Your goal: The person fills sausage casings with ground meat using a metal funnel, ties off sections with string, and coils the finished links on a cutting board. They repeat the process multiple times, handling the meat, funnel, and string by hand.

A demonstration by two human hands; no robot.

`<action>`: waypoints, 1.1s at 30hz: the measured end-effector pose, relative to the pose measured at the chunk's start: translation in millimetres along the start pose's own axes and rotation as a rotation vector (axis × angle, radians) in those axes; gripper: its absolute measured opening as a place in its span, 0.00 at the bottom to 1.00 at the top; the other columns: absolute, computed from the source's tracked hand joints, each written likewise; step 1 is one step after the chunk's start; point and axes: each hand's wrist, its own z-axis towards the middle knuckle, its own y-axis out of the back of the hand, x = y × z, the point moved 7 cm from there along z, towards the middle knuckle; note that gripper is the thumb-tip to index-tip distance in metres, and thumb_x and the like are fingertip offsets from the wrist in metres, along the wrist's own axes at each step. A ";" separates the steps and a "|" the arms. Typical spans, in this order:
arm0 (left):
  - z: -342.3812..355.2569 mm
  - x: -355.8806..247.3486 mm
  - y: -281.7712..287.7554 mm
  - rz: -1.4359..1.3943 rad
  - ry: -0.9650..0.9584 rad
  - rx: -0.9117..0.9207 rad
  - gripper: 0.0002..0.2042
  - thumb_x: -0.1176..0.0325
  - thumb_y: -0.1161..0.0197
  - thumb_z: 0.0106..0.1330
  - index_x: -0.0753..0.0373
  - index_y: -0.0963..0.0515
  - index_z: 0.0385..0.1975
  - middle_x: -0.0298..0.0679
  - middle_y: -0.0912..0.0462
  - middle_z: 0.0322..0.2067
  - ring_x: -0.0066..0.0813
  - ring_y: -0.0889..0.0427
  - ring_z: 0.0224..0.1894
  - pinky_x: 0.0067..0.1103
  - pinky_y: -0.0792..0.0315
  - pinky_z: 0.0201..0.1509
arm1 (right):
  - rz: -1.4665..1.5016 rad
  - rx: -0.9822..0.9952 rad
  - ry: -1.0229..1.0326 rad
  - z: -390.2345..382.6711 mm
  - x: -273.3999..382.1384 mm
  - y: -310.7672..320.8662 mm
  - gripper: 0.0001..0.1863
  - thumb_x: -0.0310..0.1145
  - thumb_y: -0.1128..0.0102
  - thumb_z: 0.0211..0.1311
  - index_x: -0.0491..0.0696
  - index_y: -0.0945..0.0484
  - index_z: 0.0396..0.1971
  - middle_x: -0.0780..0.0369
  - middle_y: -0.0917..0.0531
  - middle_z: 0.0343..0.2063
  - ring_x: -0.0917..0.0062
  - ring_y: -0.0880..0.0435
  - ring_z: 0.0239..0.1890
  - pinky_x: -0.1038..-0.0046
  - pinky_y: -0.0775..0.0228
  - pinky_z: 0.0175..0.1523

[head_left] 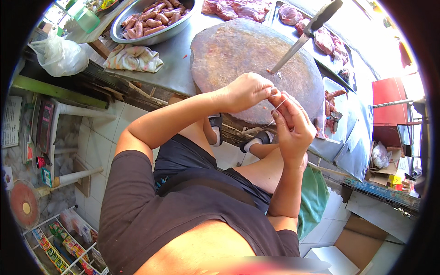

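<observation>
Sausage [275,98] and thin white string [271,121] between curled fingers above a round chopping board [243,48]

From the head camera, the left hand [249,93] reaches across from the lower left, fingers folded in, thumb and forefinger closed on one end of the sausage. The right hand [294,129] faces it, thumb and bent fingers drawn close around the other end, only a narrow space left between them; how firmly they press cannot be told. The short reddish-brown sausage sits between both hands, partly covered by the fingers, over the near part of the board. The string loops beside the right fingertips and hangs below.

A knife [300,46] stands tip down on the board, its handle tilted to the right. On the metal table [178,66], left of the board, a basin [151,40] is heaped with more sausages [153,19], and a crumpled cloth [133,58] lies just beside it. Raw red meat [236,8] lies beyond the board. At the right are a metal tray [323,57] of meat pieces and a pale tray [341,129] holding scraps [337,94].
</observation>
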 end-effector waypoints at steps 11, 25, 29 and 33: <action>-2.2 -42.4 -20.7 0.495 -0.343 0.187 0.05 0.69 0.37 0.66 0.62 0.23 0.31 0.45 0.20 0.32 0.45 0.20 0.38 0.36 0.25 0.41 | 1.202 0.264 -0.856 -16.7 -95.0 -13.0 0.20 0.33 0.37 0.66 0.36 0.26 0.51 0.44 0.13 0.38 0.78 0.21 0.18 0.81 0.27 0.22; -6.0 6.4 -8.8 -0.121 0.210 -0.091 0.09 0.69 0.42 0.74 0.69 0.21 0.36 0.42 0.23 0.26 0.30 0.24 0.29 0.26 0.29 0.36 | 0.112 0.026 -0.386 -10.4 -57.8 -6.0 0.26 0.29 0.26 0.55 0.43 0.24 0.54 0.59 0.16 0.38 0.69 0.17 0.36 0.68 0.23 0.45; -2.0 -2.0 5.8 0.064 0.027 -0.163 0.06 0.71 0.41 0.71 0.68 0.21 0.34 0.43 0.22 0.27 0.35 0.23 0.29 0.29 0.29 0.36 | 0.523 0.426 -0.680 -33.0 -25.5 -3.7 0.15 0.21 0.40 0.66 0.41 0.21 0.52 0.62 0.17 0.32 0.85 0.21 0.29 0.81 0.30 0.33; 1.9 -17.5 7.1 0.387 -0.196 -0.167 0.05 0.73 0.40 0.67 0.66 0.23 0.30 0.46 0.22 0.27 0.46 0.23 0.32 0.34 0.29 0.37 | 0.434 0.423 -0.536 -19.0 12.3 51.3 0.12 0.16 0.48 0.68 0.39 0.17 0.45 0.63 0.17 0.30 0.88 0.23 0.28 0.84 0.35 0.28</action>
